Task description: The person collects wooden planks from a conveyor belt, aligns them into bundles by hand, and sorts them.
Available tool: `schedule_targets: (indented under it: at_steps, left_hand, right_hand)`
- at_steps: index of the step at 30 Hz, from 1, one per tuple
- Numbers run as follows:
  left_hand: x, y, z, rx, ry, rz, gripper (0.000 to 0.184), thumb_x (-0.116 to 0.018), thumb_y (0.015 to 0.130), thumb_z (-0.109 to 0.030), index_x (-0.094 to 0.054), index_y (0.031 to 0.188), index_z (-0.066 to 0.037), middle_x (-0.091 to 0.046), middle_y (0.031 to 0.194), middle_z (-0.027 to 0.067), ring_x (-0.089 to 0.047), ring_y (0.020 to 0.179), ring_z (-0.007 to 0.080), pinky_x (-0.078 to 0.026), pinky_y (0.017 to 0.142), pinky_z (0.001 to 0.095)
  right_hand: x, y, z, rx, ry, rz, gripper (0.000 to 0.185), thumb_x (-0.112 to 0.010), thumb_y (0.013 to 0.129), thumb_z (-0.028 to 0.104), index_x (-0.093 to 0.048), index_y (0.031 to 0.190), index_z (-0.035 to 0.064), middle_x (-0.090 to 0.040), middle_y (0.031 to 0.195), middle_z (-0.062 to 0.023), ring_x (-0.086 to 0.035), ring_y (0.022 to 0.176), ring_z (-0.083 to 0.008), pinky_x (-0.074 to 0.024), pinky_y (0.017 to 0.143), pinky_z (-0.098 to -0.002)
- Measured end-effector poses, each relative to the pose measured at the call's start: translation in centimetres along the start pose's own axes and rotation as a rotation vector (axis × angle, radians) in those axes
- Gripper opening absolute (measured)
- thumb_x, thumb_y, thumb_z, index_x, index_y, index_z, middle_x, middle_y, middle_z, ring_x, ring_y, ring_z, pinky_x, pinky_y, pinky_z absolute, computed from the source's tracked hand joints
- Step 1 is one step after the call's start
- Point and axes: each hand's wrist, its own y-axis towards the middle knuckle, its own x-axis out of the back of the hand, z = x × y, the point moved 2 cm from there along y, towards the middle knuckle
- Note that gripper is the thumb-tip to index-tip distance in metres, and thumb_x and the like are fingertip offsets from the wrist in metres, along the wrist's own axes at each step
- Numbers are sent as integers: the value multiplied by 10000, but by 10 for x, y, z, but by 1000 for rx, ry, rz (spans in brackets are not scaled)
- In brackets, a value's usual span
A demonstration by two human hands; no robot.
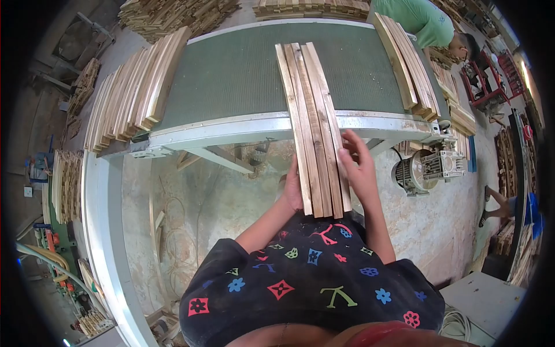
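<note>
Several wooden strips (315, 127) lie side by side as a bundle, the far part over the green conveyor belt (231, 69) and the near end close to my body. My left hand (293, 188) grips the bundle's left side near that end, its fingers partly hidden by the wood. On the other side, my right hand (358, 165) is beside the right edge, fingers apart and slightly bent, the thumb close to the wood. Whether the right palm touches the strips is hard to make out.
Rows of wooden strips stand at the belt's left end (136, 87) and right end (407, 69). A motor (416, 172) sits under the frame at right. A person in a green shirt (419, 23) bends over at the far right. More wood piles (173, 17) lie behind.
</note>
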Motion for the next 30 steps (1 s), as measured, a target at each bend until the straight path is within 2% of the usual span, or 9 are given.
schedule_targets:
  at_steps: [5,8,15,18,22,26,27,28,30]
  left_hand:
    - [1,3,6,-1,-5,-61,911,-463,877,-751,-329,1526,-126,-432,1502,132,-479,1333,311,-392,1119,499]
    - [-5,2,3,26,-35,-21,914,-464,871,-760,-330,1525,-135,-437,1498,119,-478,1332,306,-396,1117,495]
    - [-44,4,-10,-12,-83,30,967,-363,863,-812,-267,1542,-130,-424,1457,232,-468,1299,431,-411,1090,552]
    - [-60,3,-15,21,-85,79,1009,-367,839,-837,-270,1536,-114,-440,1425,259,-477,1271,475,-411,1071,583]
    - [-58,1,-8,-6,-117,133,922,-371,889,-780,-342,1505,-95,-483,1435,178,-515,1277,358,-418,1091,506]
    - [-20,-1,4,53,-182,47,859,-440,904,-730,-382,1492,-106,-486,1455,146,-515,1296,315,-410,1106,477]
    - [-14,-3,7,63,-199,27,857,-447,899,-731,-391,1488,-112,-484,1458,146,-514,1298,311,-410,1105,482]
    - [-9,0,6,65,-209,19,855,-455,894,-733,-399,1485,-118,-482,1461,146,-513,1301,307,-409,1105,487]
    - [3,2,11,111,-265,116,975,-488,834,-790,-368,1492,-81,-526,1393,162,-536,1263,309,-436,1069,505]
  right_hand:
    - [-17,12,5,170,-399,2,646,-677,886,244,-423,1418,-20,-531,1317,-246,-509,1227,-427,-412,1042,-444]
    - [-14,13,7,63,-273,49,665,-687,879,284,-432,1412,-19,-527,1323,-243,-485,1255,-423,-378,1074,-434]
    - [0,-71,122,446,-904,468,529,-746,786,294,-598,1277,164,-561,1361,-92,-525,1255,-314,-316,1086,-537]
    - [-5,-75,102,735,-1154,275,446,-735,781,318,-648,1192,170,-559,1371,-86,-518,1270,-293,-269,1103,-578]
    - [17,-86,130,971,-1088,243,467,-757,778,337,-617,1181,149,-579,1352,-105,-583,1198,-286,-219,1139,-616]
    - [22,-60,129,825,-534,-19,415,-787,745,407,-653,1030,138,-666,1203,-66,-609,1187,-304,-180,1149,-645]
    - [26,-45,114,785,-232,53,589,-841,674,427,-625,1134,130,-657,1225,-89,-591,1205,-336,-210,1150,-641]
    - [45,-42,136,784,-517,133,732,-827,700,444,-526,1297,146,-628,1248,-139,-595,1174,-366,-235,1158,-622]
    - [63,-14,144,800,455,-728,617,-632,926,461,-479,1285,-17,-598,1149,-246,-620,1083,-336,-513,979,-559]
